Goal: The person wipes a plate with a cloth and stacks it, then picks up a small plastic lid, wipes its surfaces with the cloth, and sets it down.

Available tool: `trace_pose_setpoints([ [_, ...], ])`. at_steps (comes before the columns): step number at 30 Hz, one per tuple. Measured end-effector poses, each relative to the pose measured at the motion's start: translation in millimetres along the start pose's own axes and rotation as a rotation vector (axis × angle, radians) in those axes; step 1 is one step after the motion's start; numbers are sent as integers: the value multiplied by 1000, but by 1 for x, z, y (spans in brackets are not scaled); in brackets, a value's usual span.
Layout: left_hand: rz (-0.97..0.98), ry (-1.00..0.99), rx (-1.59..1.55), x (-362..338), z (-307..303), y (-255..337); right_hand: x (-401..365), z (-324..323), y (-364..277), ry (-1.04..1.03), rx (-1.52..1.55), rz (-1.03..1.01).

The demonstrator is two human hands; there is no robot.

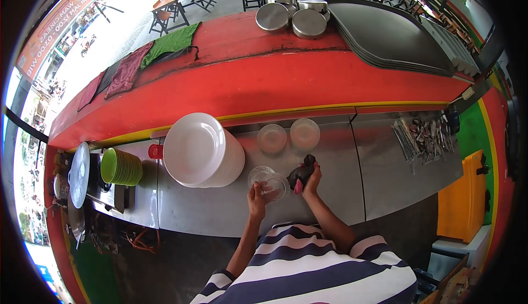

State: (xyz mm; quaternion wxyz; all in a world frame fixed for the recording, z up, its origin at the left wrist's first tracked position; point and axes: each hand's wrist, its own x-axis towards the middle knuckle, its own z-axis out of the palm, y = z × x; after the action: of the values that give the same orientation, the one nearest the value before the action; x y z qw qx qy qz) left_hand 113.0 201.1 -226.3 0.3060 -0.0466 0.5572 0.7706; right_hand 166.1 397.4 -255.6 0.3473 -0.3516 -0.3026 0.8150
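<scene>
Over the steel counter (214, 210), my left hand (257, 196) is closed on a clear glass bowl (274, 187), which is tilted. Another clear bowl (258, 173) shows partly behind it, resting on the counter. My right hand (312, 178) grips a dark cloth (300, 175) with a pink part, just right of the held bowl. Two more clear bowls (271, 139) (305, 134) stand side by side near the counter's back edge.
White plates (195, 149) are stacked left of centre, green bowls (118, 166) farther left. Cutlery (423, 139) lies at the right. The red ledge (231, 84) holds metal tins (309, 23), dark trays (385, 34) and cloths (170, 45). A yellow container (465, 199) stands right.
</scene>
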Motion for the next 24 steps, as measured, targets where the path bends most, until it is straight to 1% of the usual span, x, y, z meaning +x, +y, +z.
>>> trace_pose_setpoints([
  [1,16,-15,-10,1,3,2,-5,5,-6,-41,26,-1],
  [4,4,-45,34,3,13,9,-20,25,-14,-162,-259,-153],
  [5,-12,-56,61,5,16,11,-27,28,-18,-259,-309,-166],
  [8,-35,-83,135,9,18,15,-40,44,-27,-446,-603,-331],
  [9,-28,-90,154,10,17,14,-39,42,-33,-509,-730,-239],
  [12,9,-93,200,14,17,10,-43,51,-36,-600,-1135,-812],
  [16,-5,-73,222,15,20,12,-52,58,-49,-688,-1093,-542],
  [19,-32,-70,221,7,30,20,-51,52,-48,-637,-1079,-501],
  [24,-37,-84,227,2,32,10,-44,40,-47,-597,-1104,-452],
])
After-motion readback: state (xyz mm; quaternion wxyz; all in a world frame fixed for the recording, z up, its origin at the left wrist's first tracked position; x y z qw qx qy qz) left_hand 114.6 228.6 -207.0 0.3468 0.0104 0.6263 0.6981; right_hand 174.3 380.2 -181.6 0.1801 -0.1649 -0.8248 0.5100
